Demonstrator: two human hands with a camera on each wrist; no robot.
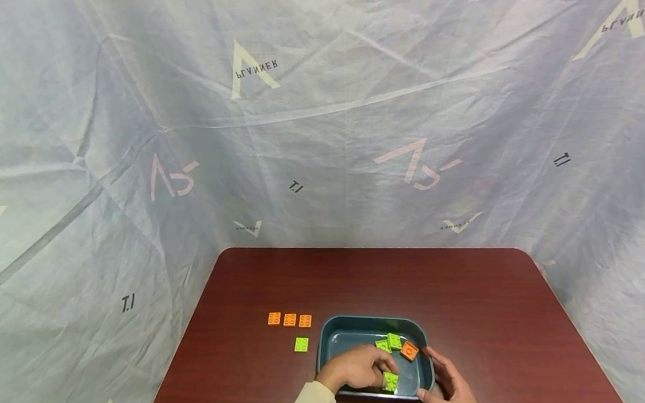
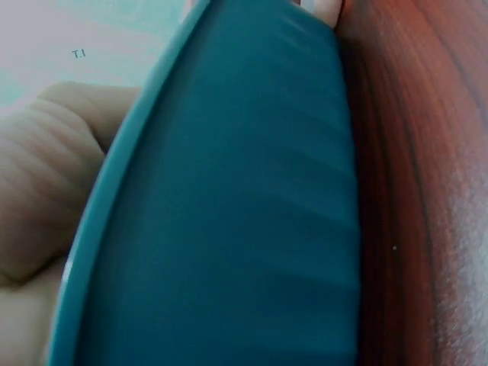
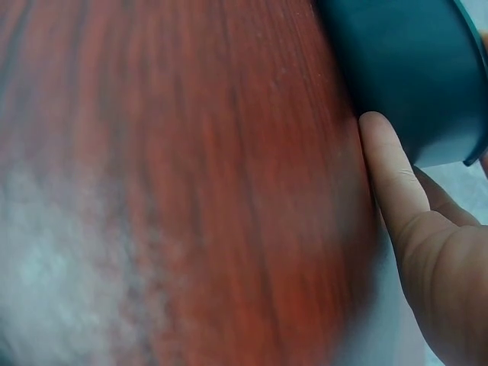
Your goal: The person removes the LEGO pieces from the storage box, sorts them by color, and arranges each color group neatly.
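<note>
A dark teal tray (image 1: 331,326) with raised walls sits on the table. My left hand (image 1: 353,368) reaches inside it over the left wall, fingers bent, pinching a lime-green building brick (image 1: 390,381) near the front wall. In the left wrist view, the left hand (image 2: 46,183) is partly hidden behind the tray wall (image 2: 229,198). My right hand (image 1: 453,389) rests against the tray's front right corner, fingers along the right wall and thumb at the front rim. The right wrist view shows a straight finger (image 3: 389,164) low against the tray's outer wall (image 3: 412,76).
Also in the tray are two lime-green bricks (image 1: 394,341) and an orange brick (image 1: 409,351). Left of the tray, three orange bricks (image 1: 289,320) stand in a row, with a lime-green brick (image 1: 301,345) in front of them. Printed cloth (image 1: 318,133) hangs around the reddish-brown table (image 1: 475,291).
</note>
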